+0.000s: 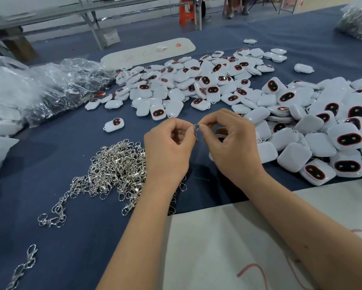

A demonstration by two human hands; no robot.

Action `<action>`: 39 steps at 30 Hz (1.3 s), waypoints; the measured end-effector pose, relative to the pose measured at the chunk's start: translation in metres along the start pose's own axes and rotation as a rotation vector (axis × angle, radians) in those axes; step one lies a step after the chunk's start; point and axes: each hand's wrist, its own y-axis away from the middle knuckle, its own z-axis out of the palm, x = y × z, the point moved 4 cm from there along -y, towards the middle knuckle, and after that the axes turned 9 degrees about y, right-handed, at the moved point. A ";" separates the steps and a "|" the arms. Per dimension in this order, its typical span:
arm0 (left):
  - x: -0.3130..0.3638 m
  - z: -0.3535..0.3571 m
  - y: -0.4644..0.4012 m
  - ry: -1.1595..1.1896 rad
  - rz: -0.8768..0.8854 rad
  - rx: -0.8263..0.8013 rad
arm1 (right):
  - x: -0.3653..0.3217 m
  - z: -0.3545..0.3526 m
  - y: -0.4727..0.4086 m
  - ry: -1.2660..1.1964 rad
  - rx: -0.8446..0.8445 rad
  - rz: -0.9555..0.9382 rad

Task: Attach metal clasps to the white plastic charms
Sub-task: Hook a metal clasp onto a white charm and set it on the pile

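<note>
We have both hands raised just above the middle of the table [71, 206], its blue cloth showing between the piles. The left hand [167, 147] and the right hand [232, 143] meet fingertip to fingertip, each pinching a small metal ring [196, 127] between thumb and forefinger. A white charm [220, 132] seems tucked behind the curled fingers of the right hand, though most of it is hidden, so we cannot say whether the ring is already through its loop.

We judge the job to be somewhere in its middle. The loose clasps [117, 170] lie in a tangled silver heap just left of our left wrist, toward the near edge, with a few strays [25, 266] at the near left corner. A broad spread of charms [197, 84] covers the far middle of the table, and a thicker pile [322, 130] sits along the right edge; bits of chain show among that right pile, so we take those as finished. Plenty remains.

Around us: crumpled clear plastic bags [50, 91] at the left edge, a long white board [148, 52] beyond the charms, a bag of metal parts [358, 24] at the far right corner, and a white sheet [228, 248] under our forearms. Nothing blocks the hands.
</note>
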 end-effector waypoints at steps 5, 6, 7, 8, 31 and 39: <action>0.002 -0.001 0.001 -0.108 0.154 -0.026 | 0.012 0.008 -0.001 -0.087 -0.167 0.170; 0.002 -0.002 0.000 -0.105 0.177 -0.019 | 0.014 0.009 -0.002 -0.133 -0.176 0.194; 0.003 -0.003 0.000 -0.097 0.197 -0.010 | 0.015 0.009 -0.003 -0.185 -0.176 0.210; 0.003 -0.004 -0.001 -0.086 0.210 -0.004 | 0.016 0.009 -0.003 -0.232 -0.176 0.217; 0.006 0.011 0.005 -0.013 0.203 -0.004 | 0.001 -0.004 -0.002 -0.096 -0.042 -0.002; 0.016 0.019 0.011 -0.030 0.246 0.083 | 0.011 0.010 0.004 -0.619 -0.050 0.356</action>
